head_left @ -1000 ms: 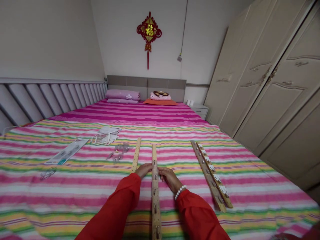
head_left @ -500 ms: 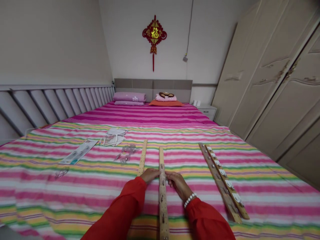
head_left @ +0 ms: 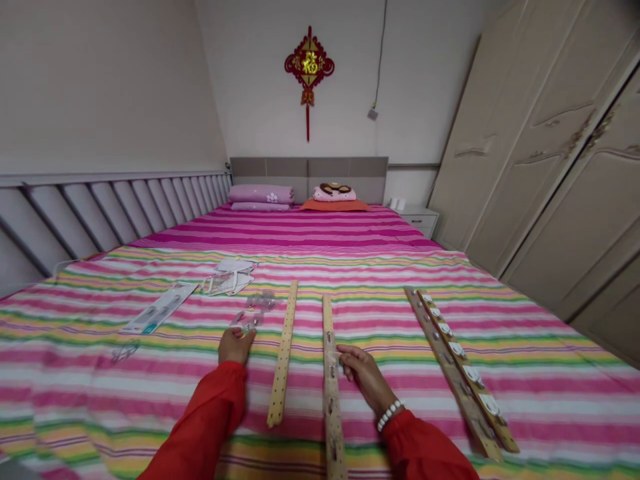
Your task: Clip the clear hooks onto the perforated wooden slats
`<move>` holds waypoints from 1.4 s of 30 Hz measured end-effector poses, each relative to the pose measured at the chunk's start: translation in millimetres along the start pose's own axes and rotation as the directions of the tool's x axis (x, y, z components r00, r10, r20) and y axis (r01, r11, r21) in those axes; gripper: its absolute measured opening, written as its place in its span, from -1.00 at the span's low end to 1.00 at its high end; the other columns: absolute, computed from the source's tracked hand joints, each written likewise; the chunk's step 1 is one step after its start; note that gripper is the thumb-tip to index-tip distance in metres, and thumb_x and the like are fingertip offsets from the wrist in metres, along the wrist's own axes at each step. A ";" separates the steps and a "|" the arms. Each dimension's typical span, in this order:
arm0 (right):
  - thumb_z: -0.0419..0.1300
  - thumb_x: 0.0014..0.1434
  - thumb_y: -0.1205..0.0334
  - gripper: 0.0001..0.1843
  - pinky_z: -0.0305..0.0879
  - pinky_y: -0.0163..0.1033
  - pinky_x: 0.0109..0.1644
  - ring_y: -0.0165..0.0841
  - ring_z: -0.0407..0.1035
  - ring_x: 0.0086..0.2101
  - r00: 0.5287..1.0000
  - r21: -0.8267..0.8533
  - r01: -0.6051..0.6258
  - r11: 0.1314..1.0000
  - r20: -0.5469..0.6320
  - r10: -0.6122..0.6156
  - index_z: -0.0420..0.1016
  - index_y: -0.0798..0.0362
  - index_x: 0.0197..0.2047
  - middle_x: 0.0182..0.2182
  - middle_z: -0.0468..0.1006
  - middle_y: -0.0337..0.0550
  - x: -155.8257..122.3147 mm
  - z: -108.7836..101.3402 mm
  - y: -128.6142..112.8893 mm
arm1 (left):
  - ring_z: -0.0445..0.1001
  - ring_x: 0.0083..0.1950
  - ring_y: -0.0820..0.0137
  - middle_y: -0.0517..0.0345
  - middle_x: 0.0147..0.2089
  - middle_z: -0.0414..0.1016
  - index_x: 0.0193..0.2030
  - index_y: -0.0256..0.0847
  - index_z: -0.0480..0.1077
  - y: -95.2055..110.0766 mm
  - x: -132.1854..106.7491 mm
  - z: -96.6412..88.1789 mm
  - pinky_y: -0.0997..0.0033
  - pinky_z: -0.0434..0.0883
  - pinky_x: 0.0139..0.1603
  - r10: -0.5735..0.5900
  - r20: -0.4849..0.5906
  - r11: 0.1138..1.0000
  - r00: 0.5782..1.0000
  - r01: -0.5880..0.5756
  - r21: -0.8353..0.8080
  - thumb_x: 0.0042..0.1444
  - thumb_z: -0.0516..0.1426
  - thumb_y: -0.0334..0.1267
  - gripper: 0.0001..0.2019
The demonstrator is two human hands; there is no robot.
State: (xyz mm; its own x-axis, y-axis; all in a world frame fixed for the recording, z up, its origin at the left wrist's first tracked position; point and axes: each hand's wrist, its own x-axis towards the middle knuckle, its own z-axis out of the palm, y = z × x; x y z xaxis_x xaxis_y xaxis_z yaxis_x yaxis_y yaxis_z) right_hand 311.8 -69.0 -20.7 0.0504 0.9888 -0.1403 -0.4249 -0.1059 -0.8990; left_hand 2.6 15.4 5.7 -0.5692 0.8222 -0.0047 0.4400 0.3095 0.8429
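Observation:
My left hand [head_left: 237, 345] reaches to the near edge of a loose group of small clear plastic pieces with metal hooks [head_left: 253, 317]. Its thumb and fingers are apart, and the fingertips partly hide the nearest pieces. Beside the right edge of a perforated wooden strip [head_left: 331, 400], my right hand [head_left: 364, 375] has its index finger stretched out and its other fingers loosely bent. Clear pieces with metal hooks sit in a row along this strip. A second perforated strip [head_left: 284, 360], bare of hooks, lies between my hands.
On the right lie a strip with metal hooks [head_left: 450, 363] and another with white hooks [head_left: 473, 375]. Left are a hook packet [head_left: 161, 308], a small wire bundle [head_left: 126, 350] and white cards [head_left: 230, 275]. All rest on a striped bed sheet [head_left: 165, 400].
My left hand has left the middle strip and moved left to the clear pieces, uncovering the bare strip. My right hand stays beside the middle strip, slightly lower.

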 end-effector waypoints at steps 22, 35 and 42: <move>0.35 -0.23 0.26 -0.69 -0.07 -0.38 -0.62 -0.56 0.11 -0.69 1.000 0.049 -0.001 0.999 0.004 0.000 0.58 0.15 -0.32 -0.65 0.40 -0.33 1.1 -1.5 1.3 | 0.51 -0.13 0.08 -0.19 -0.18 0.57 -0.12 -0.33 0.52 -0.8 -5.5 6.7 0.23 0.38 -0.17 0.255 0.023 0.939 0.967 -0.253 0.231 0.10 0.01 -0.15 -0.62; 0.39 -0.24 0.25 -0.70 -0.02 -0.39 -0.62 -0.56 0.15 -0.69 1.000 0.108 0.010 0.994 -0.023 -0.007 0.60 0.14 -0.35 -0.62 0.47 -0.27 2.3 -1.5 -0.2 | 0.47 -0.21 0.24 0.06 -0.33 0.57 -0.31 -0.26 0.53 32.8 -20.2 -11.7 0.33 0.37 -0.22 0.241 0.118 0.900 0.963 -0.177 -0.398 -0.22 0.18 0.08 -0.55; 0.41 -0.17 0.13 -0.70 -0.11 -0.41 -0.65 -0.58 0.12 -0.71 0.998 0.101 0.035 0.994 -0.052 -0.030 0.57 0.14 -0.37 -0.64 0.45 -0.27 0.8 8.8 -16.0 | 0.39 -0.46 0.49 0.15 -0.49 0.50 -0.42 -0.29 0.51 82.4 -74.7 4.5 0.53 0.28 -0.45 0.219 0.531 0.784 0.819 0.177 -0.595 -0.42 0.38 0.00 -0.56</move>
State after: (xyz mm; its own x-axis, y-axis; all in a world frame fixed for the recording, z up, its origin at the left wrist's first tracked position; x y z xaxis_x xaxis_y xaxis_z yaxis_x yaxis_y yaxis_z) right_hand 310.6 -65.6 -2.7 0.1104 0.9848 -0.1344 -0.5122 -0.0596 -0.8568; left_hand 84.4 -18.4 73.1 -0.0007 0.9944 -0.1055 -0.1687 0.1038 0.9802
